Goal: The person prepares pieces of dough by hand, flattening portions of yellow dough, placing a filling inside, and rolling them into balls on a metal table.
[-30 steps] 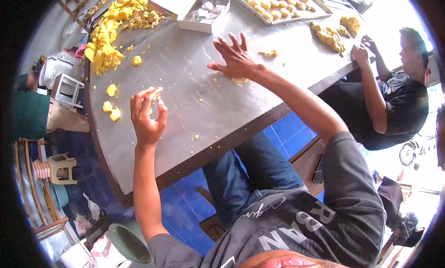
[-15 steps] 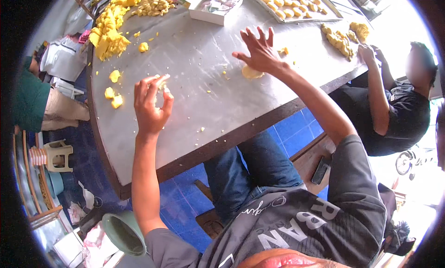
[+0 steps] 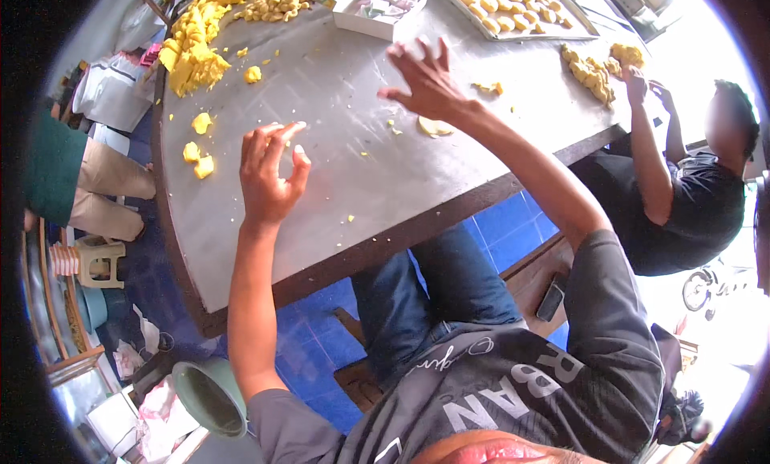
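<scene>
My left hand (image 3: 273,167) hovers over or rests on the metal table, fingers loosely bent and thumb apart from the index finger; I see nothing held. Several small yellow dough lumps (image 3: 204,166) lie left of it. My right hand (image 3: 423,83) is spread with nothing in it, just up and left of a pale flattened dough disc (image 3: 435,128). Small dough scraps (image 3: 489,88) lie beyond the disc. A large mound of yellow dough (image 3: 196,63) sits at the back left, beside many small pale pieces (image 3: 269,7).
The metal table (image 3: 321,239) holds a white box (image 3: 377,11), a tray of shaped pieces (image 3: 521,7) and tan dough (image 3: 588,72). A co-worker (image 3: 682,207) works at the right; another person (image 3: 84,183) stands at the left. A green bucket (image 3: 204,400) is below left.
My right hand has risen and most recently shifted left, uncovering more of the disc. My left hand is a little further right and up, fingers still bent. The whole view has shifted slightly.
</scene>
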